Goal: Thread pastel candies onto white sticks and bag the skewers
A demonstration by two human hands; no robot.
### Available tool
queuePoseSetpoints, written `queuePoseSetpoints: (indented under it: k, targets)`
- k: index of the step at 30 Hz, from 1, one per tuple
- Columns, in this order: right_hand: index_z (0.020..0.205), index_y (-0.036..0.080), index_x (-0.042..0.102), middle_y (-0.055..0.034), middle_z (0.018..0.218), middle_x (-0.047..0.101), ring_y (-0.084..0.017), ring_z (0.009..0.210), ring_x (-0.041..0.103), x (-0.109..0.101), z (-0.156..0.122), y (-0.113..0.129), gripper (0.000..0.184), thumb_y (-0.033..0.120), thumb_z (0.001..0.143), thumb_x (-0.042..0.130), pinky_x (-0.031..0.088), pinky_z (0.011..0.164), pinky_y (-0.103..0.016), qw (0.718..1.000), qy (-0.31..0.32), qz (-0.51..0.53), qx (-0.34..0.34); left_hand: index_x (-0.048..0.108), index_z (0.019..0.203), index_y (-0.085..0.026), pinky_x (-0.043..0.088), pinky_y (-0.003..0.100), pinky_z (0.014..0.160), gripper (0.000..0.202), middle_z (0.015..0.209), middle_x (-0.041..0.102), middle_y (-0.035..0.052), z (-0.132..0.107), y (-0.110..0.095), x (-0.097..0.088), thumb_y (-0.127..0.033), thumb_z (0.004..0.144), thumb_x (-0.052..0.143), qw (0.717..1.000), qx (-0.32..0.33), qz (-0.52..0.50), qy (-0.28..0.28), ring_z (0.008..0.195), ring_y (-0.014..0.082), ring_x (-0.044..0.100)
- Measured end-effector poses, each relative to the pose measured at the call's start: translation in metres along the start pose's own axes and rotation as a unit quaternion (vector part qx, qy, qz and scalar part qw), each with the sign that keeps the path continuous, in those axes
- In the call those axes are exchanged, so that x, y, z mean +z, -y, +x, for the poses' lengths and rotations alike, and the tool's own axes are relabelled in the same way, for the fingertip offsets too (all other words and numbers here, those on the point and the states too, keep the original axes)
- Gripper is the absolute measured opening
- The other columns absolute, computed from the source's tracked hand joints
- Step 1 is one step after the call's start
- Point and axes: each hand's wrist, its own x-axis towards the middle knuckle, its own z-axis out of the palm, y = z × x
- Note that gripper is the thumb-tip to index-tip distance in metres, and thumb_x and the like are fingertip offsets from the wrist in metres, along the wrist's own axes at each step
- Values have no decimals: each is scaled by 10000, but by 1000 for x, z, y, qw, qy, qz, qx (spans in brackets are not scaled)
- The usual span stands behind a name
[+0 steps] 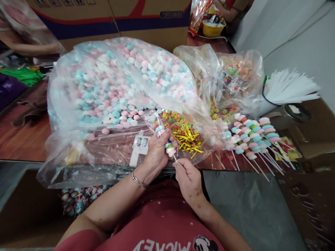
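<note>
My left hand (158, 148) is wrapped round a marshmallow skewer (170, 150) of pink, white and blue pieces, with a clear plastic wrapper (154, 120) sticking up past the fingers. The fingers of my right hand (188, 176) pinch the thin white stick at its lower end. Just beyond both hands lie a pile of gold twist ties (190, 139) and a heap of ring-shaped gummies (174, 120). A big clear bag of pastel marshmallows (125, 80) spreads over the table behind them.
Several finished-looking marshmallow skewers (252, 136) lie at the right, near a bundle of white sticks (290, 87) and a lidded jar (297, 113). A second bag holds gummy rings (240, 69). An open cardboard box (28, 209) with wrapped sweets stands below left. Another person's arm (31, 47) shows upper left.
</note>
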Motion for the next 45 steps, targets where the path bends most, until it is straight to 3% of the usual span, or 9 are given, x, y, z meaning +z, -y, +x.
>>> queuePoseSetpoints:
  k: [3,8,15,22,25,27,32,39,45]
  targets:
    - [773,192,554,91,490,324,-69,429,275,0,0,0,223,357,901,476,217,417,-213,982,19,157,103,599,767,-154,541,252,571,416,613,624,-32,1,-6,-3,-439,613,860,1000,-9,-7,9,541,126,632]
    - [753,175,579,86,497,343,-59,455,272,-8,-1,4,220,365,862,551,204,429,-211,986,49,125,102,650,847,-126,575,328,711,466,783,732,78,16,-26,-8,-534,672,793,999,6,-23,-26,729,213,721]
    - [726,174,580,91,461,329,-56,423,250,-4,-3,0,245,368,861,519,176,416,-212,969,40,207,132,582,747,-138,492,218,498,319,545,543,-67,16,-28,-2,-324,692,835,999,24,-20,-37,425,63,515]
    - [690,180,563,102,427,292,-58,405,216,-3,-1,3,231,329,856,504,182,424,-219,952,32,258,162,563,744,-152,484,219,484,343,558,517,-73,12,-19,-3,-322,663,850,998,45,-16,-34,443,62,499]
    - [719,186,569,84,444,351,-73,403,282,-3,-1,3,230,315,882,469,228,421,-221,986,39,130,101,524,696,-160,489,222,492,373,548,510,-75,11,-14,-2,-337,656,849,999,39,-7,-31,434,57,488]
    - [738,182,593,41,504,473,-93,459,400,-2,1,1,218,283,890,473,304,469,-230,999,7,-40,-21,501,686,-165,479,217,484,398,545,509,-77,7,-10,1,-335,641,858,999,31,5,-28,425,56,481]
    - [716,178,607,-20,556,585,-133,530,497,1,13,-1,269,178,928,442,362,566,-269,892,-109,-340,-277,535,794,-172,490,229,532,408,509,497,-96,-12,7,6,-352,632,863,1000,21,18,11,431,66,487]
    - [831,179,624,1,686,655,-98,575,561,-14,19,9,216,210,951,447,424,569,-203,965,-22,-185,-185,618,860,-150,535,301,651,537,698,696,32,-6,-8,-7,-510,553,872,999,-18,15,31,716,213,700]
    - [829,184,663,-41,699,680,-144,630,591,-7,23,3,230,234,931,464,440,647,-258,938,-39,-256,-232,604,749,-149,549,286,686,376,587,617,-35,6,-17,1,-385,613,864,1000,18,-6,-4,534,113,617]
